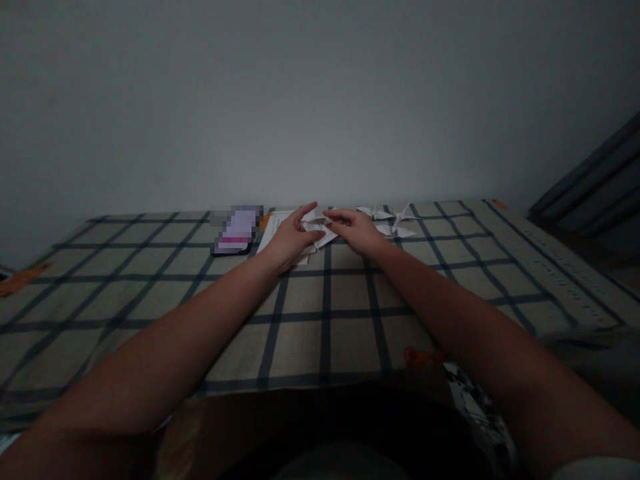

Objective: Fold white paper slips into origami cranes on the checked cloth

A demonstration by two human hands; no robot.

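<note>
A small folded piece of white paper is between my two hands, over the tablecloth. My left hand holds its left side, thumb in front and index finger stretched out above; the other fingers are mostly hidden. From the right, my right hand pinches the paper with its thumb and fingertips. Beneath and beside my left hand lie flat white sheets, partly covered by it. Just beyond my right hand are several folded paper cranes with pointed ends.
A phone with a lit, blurred screen lies left of the sheets. The checked tablecloth covers the table up to a plain wall. Dark striped fabric hangs at the right. An orange patterned patch shows at the far left.
</note>
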